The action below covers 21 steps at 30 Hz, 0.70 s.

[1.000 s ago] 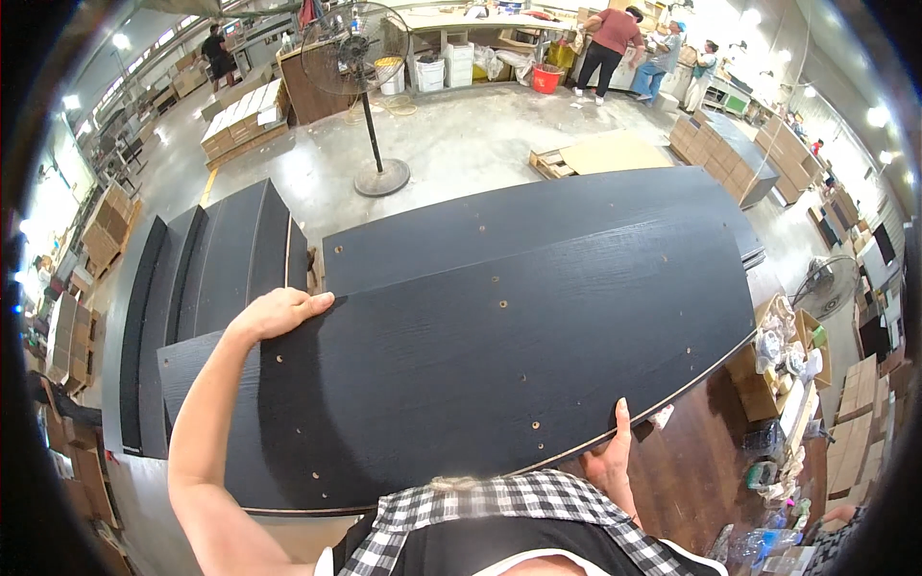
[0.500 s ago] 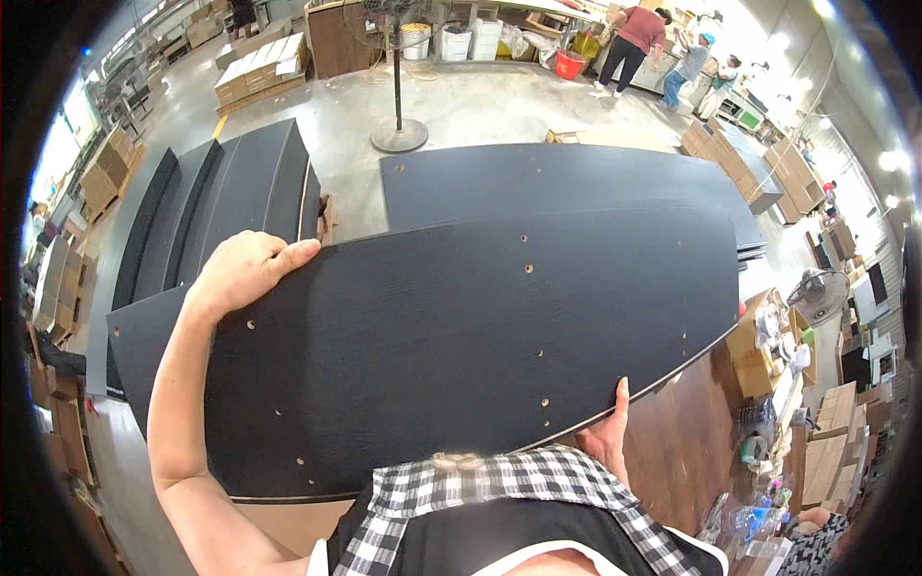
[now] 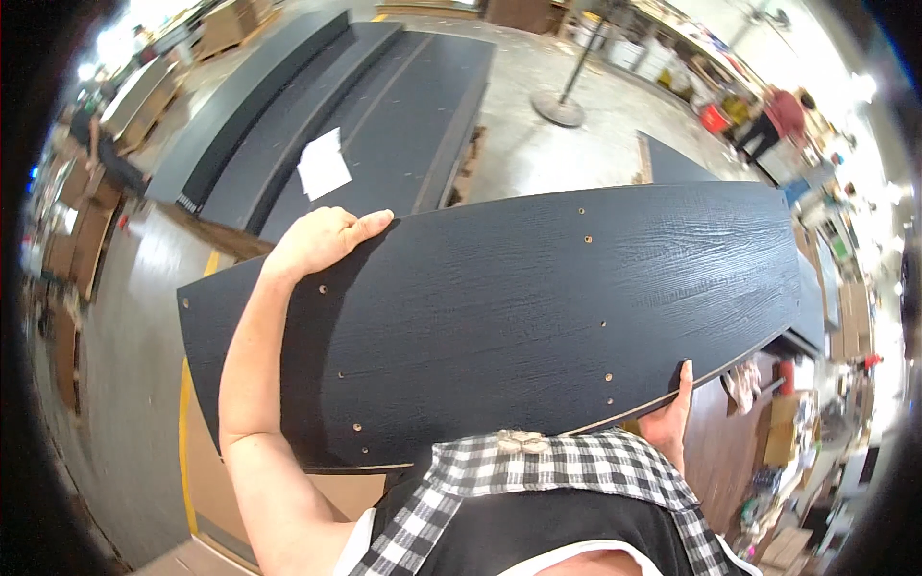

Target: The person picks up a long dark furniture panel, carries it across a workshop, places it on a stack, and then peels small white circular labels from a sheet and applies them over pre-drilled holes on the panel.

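A large black wood-grain panel (image 3: pixel 480 317) with several small drilled holes spans the space in front of my body. My left hand (image 3: pixel 327 238) grips its far edge, thumb lying over the top face and the fingers hidden beyond the edge. On the near edge toward the right, my right hand (image 3: pixel 669 413) holds the panel from below, its thumb up on the face. Behind my left hand stand stacked black panels (image 3: pixel 413 106), with a white sheet of paper (image 3: pixel 325 165) lying on them.
Beyond the panel a fan stand (image 3: pixel 557 108) rests on the concrete floor. Another black panel (image 3: pixel 672 161) shows past the far edge. A brown tabletop (image 3: pixel 715 451) lies to the right, with cardboard boxes (image 3: pixel 789 422) beside it. A person in a red top (image 3: pixel 783 115) stands at the far right.
My view has turned left, bringing the stacked panels and the paper closer. Both hands keep their hold on the panel, which has swung away from the other black panel behind it.
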Available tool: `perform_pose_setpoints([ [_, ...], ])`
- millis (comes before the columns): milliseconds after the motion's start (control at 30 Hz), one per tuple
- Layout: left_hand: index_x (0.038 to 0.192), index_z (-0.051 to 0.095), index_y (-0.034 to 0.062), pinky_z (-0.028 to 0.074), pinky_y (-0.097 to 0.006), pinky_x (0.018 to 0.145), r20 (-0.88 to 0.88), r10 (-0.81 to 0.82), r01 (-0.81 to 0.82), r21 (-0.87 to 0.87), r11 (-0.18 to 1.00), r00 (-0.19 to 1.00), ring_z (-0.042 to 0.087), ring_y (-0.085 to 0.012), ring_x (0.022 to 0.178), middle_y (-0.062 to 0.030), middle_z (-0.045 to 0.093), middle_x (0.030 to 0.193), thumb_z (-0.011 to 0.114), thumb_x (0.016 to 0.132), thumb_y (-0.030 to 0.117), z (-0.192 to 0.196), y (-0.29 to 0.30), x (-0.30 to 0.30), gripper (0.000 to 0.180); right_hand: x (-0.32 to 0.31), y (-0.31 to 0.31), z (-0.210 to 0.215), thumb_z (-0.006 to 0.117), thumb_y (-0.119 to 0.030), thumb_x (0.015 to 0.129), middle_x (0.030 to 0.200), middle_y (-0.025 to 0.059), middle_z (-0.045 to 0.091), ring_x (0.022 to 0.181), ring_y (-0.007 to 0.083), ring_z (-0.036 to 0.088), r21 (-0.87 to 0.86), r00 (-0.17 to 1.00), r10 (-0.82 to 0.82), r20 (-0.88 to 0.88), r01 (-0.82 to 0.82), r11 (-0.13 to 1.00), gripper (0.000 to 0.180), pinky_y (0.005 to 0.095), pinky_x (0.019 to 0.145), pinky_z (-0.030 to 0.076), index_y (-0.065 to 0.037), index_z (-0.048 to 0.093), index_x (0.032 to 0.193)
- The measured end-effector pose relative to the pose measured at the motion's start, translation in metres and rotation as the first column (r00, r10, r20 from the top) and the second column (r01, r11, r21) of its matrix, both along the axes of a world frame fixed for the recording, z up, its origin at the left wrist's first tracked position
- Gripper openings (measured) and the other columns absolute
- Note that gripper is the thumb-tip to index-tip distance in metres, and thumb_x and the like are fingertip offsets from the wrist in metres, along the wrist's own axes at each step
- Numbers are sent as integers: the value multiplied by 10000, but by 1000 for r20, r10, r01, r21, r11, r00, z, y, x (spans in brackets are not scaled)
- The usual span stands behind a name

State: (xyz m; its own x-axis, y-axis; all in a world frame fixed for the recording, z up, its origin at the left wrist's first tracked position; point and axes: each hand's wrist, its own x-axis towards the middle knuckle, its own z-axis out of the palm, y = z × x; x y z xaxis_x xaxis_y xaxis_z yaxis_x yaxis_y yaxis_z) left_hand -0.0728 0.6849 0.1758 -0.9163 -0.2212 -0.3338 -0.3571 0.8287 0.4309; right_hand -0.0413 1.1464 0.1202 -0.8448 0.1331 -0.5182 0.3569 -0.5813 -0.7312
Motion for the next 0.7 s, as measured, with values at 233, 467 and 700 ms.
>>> perform_pose_setpoints([
  [233,845,656,-50,456,-376,763,-62,332,-326,99,940,941,624,-337,824,-214,643,786,367,829,647,-32,-30,121,755,-29,-43,21,628,-433,792,1208,69,523,1110,225,490,99,967,255,12,-255,962,586,388,937,400,-77,465,1229],
  [467,857,643,-76,450,-387,778,103,596,-603,59,796,797,622,-340,845,-255,628,804,359,832,639,-60,-56,200,769,-96,-133,22,679,-358,772,1026,70,615,936,215,581,87,857,509,86,-515,853,405,353,841,470,-63,585,1034],
  [700,877,630,-85,442,-388,802,181,761,-774,4,634,624,605,-378,860,-281,616,831,337,851,625,-55,-58,222,769,-161,-219,2,679,-335,781,1058,74,604,974,215,567,45,700,691,181,-707,705,421,383,854,459,-56,563,1074],
])
